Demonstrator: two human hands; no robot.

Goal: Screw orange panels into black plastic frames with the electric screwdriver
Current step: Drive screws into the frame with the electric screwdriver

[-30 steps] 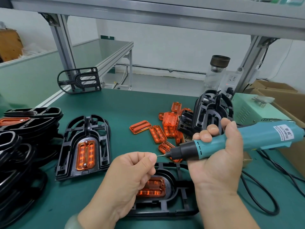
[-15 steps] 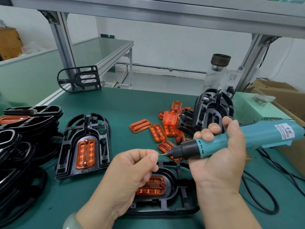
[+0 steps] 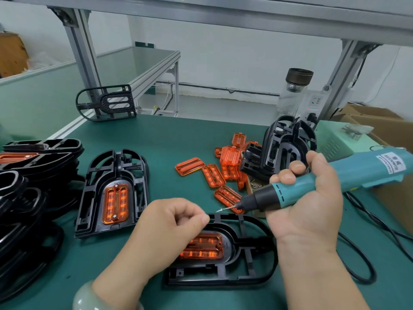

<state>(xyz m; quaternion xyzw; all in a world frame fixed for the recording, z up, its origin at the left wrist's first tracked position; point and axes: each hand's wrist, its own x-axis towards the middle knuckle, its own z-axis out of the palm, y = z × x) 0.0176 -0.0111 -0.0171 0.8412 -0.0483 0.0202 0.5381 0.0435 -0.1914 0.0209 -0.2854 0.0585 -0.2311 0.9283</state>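
at the far left a stack of black frames [image 3: 33,175] is seen on the green table [image 3: 178,135]. just right of it a single frame [image 3: 93,175] is laid flat, with an orange panel [image 3: 115,203] seated in its middle and a screw visible at each end of the panel. the left hand [image 3: 165,229] is held above the near frame [image 3: 245,265], its fingers curled together and the thumb tip pressed to the forefinger; nothing is seen between them. the near frame is laid flat at the table's front edge, and a second orange panel [image 3: 205,247] is seated in it, partly hidden by the left hand. loose orange panels [image 3: 212,175] are scattered behind. a small screw [image 3: 220,210] is carried on the tip of the screwdriver [image 3: 357,173], apart from the left thumb and above the near frame. the screwdriver is gripped by the right hand [image 3: 306,204], fingers wrapped round its blue-green body, tip pointed left. more black frames [image 3: 283,148] are piled upright behind it.
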